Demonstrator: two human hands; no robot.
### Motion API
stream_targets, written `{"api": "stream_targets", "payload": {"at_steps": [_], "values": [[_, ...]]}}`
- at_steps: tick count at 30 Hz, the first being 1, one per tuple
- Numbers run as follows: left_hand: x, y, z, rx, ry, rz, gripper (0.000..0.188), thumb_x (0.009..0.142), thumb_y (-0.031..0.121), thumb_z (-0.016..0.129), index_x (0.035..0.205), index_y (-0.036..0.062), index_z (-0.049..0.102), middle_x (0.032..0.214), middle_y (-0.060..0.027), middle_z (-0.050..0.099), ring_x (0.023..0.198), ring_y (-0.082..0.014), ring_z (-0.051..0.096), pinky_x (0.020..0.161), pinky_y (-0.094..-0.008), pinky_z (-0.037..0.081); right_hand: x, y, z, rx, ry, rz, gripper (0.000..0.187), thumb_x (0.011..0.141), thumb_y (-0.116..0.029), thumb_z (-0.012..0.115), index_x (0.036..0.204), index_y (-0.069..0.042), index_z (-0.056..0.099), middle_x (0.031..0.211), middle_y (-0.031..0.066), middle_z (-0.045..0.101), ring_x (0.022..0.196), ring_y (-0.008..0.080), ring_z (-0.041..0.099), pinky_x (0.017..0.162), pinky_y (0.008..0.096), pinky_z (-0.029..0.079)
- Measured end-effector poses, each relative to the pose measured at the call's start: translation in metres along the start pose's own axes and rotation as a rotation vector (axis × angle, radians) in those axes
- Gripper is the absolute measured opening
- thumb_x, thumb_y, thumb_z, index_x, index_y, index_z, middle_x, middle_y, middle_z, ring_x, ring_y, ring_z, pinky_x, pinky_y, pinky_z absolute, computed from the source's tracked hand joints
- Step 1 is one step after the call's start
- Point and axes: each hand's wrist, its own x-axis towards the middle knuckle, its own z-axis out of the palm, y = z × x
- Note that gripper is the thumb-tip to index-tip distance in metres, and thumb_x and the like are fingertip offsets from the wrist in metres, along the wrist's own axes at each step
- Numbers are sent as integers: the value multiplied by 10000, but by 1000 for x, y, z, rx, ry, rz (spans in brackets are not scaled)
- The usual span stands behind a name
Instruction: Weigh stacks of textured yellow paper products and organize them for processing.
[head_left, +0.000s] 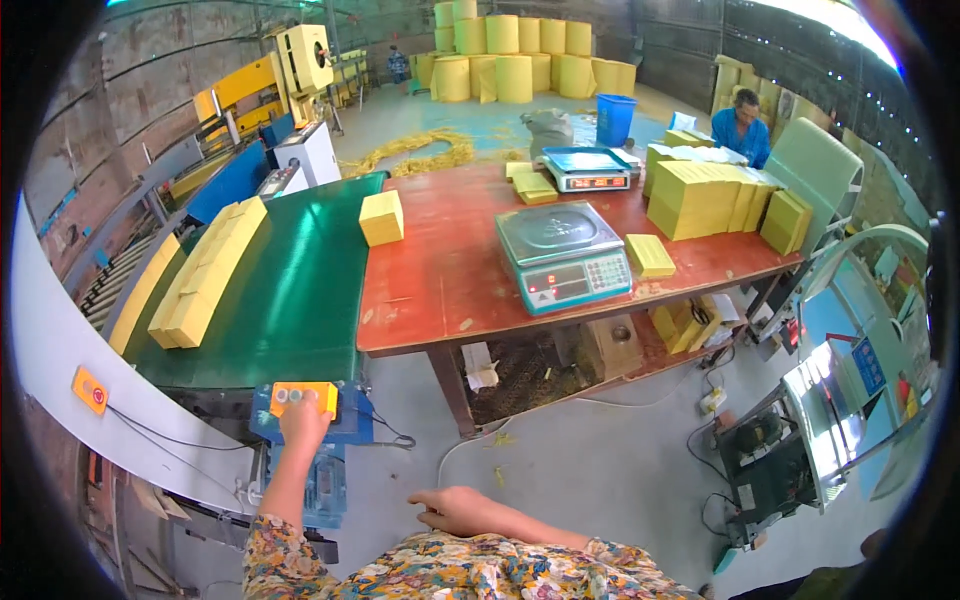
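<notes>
The fingers (pixel 297 402) of the left hand (pixel 304 422) are bent over the yellow control box (pixel 327 391), touching its face among the round buttons; their tips are partly hidden, so I cannot tell how far they are open or whether a button is pushed in, but they appear to hold no loose thing; the right hand (pixel 465 512) hangs before the body, its fingers loosely spread and seemingly free of any object.

The control box sits at the near end of the green belt (pixel 305 285), on a blue housing (pixel 350 426); to press well, one fingertip should meet one button squarely, the others lifted clear of its neighbours; the eyes are best kept on the belt, with the right hand and the flowered sleeves (pixel 275 545) well away from it.

Farther out, a long row of yellow blocks (pixel 208 280) lies on the belt's left part; a single yellow block (pixel 382 219) stands near the seam with the red table (pixel 440 285), worth watching for snagging; a scale (pixel 562 255) stands beyond it to the right.
</notes>
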Motion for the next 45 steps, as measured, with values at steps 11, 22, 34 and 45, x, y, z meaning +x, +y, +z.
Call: {"api": "stream_targets", "payload": {"at_steps": [11, 22, 34, 45], "values": [[-2, -42, 0, -133, 10, 150, 421, 730, 317, 804, 1032, 95, 613, 792, -165, 685, 754, -374, 682, 660, -491, 543, 74, -34, 43, -27, -32, -56, 387, 906, -291, 572, 1251, -115, 589, 913, 218, 688, 876, 419, 648, 793, 510, 500], [17, -59, 22, -306, 45, 385, 516, 665, 97, 802, 1142, 44, 611, 1044, -200, 657, 1025, -436, 596, 917, -543, 437, 136, -44, 68, -27, 110, -100, 373, 816, -177, 595, 1175, -80, 630, 883, 236, 673, 846, 419, 646, 766, 494, 507], [6, -58, 6, -373, 42, 434, 401, 714, 179, 780, 1082, 87, 649, 942, -160, 676, 893, -353, 640, 815, -470, 493, 144, -31, 90, 78, 118, 188, 386, 918, -288, 604, 1275, -144, 574, 958, 200, 698, 857, 397, 671, 770, 474, 528], [4, -60, 12, -314, 37, 348, 328, 855, 242, 677, 1072, 26, 559, 578, -96, 632, 558, -295, 667, 463, -412, 495, 179, -70, 85, 70, -95, 73, 384, 917, -257, 600, 1260, -85, 591, 973, 184, 707, 903, 372, 679, 816, 445, 531]]}}
